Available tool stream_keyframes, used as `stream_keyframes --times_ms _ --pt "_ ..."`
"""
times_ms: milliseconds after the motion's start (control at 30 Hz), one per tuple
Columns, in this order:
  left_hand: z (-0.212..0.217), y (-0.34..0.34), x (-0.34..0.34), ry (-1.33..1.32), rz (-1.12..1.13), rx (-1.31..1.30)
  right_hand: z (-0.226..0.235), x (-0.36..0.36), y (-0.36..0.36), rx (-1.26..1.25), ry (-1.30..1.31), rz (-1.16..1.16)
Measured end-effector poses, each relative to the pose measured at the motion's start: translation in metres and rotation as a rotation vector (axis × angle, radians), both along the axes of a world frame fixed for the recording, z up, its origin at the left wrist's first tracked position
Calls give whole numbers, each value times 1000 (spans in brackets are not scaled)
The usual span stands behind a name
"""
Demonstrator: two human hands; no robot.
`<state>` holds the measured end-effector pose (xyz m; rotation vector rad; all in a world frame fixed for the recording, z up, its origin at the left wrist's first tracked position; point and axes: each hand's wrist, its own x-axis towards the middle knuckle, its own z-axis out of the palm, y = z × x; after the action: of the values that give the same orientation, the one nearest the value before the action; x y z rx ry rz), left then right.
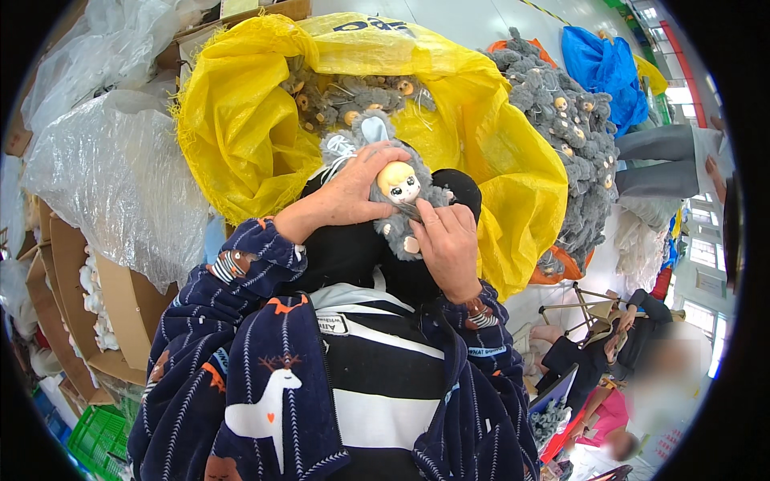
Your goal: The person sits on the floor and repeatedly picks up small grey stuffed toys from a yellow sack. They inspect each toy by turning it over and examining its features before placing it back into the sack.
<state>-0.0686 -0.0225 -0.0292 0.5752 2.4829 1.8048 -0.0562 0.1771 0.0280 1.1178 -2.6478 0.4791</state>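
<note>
A grey furry plush doll (pixel 403 186) with a hard face, painted eyes, yellow hair and long ears lies over my lap. My left hand (pixel 353 190) wraps round its head from the left, thumb below the face and fingers over the top. White cord or lace (pixel 340 147) hangs by the ear near my knuckles. At the doll's chin, the fingertips of my right hand (pixel 447 243) are pinched together against the fur. Something thin and greyish shows by those fingertips, too small to make out.
A wide yellow woven sack (pixel 513 172) gapes beyond my knees, with several grey plush dolls (pixel 369 96) inside. To the right stands a heap of grey plush dolls (pixel 561 120). Cardboard boxes (pixel 120 313) and clear plastic sheeting (pixel 120 176) crowd the left. Other people are at the right.
</note>
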Motion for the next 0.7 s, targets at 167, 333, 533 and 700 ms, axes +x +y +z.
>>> stream_keyframes --times_ms 167,333,533,700 --pt "0 0 0 4 1 6 -3 0 1 -22 -8 -3" --pt "1 0 0 1 -1 7 -2 0 1 -24 -19 -3" --pt "0 0 0 5 -6 25 0 0 0 -18 -18 -2" --pt "0 0 0 2 -4 12 -1 -1 1 -21 -23 2"
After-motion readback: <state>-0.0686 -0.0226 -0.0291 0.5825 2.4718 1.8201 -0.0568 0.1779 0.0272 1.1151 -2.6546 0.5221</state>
